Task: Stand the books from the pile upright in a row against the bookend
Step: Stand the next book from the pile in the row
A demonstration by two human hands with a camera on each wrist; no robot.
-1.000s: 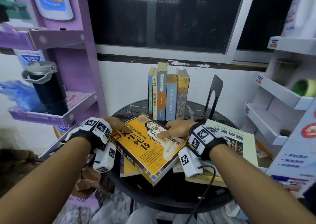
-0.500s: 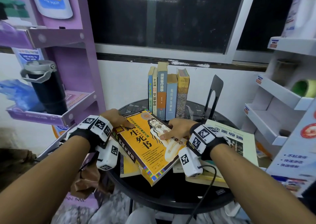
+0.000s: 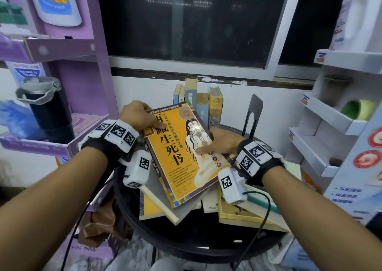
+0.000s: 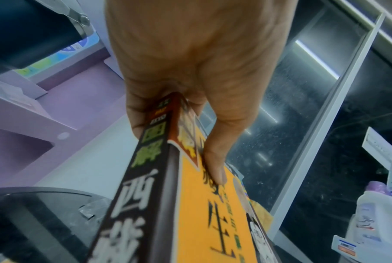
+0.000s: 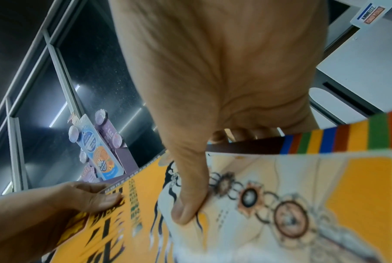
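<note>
A purple cardboard display shelf (image 3: 82, 49) stands at the left, with a black insulated bottle with a grey lid (image 3: 48, 109) on its lower tier. At the right, a white cardboard shelf unit (image 3: 330, 126) holds a green roll of tape (image 3: 359, 109). A dark window (image 3: 186, 18) fills the wall behind the round black desk (image 3: 186, 235).

Left hand (image 3: 138, 115): thumb on top, fingers curled beneath, firm grip | Right hand (image 3: 219, 142): thumb pressed flat on top, fingers curled under | Both forearms extended forward, wrists banded.
</note>
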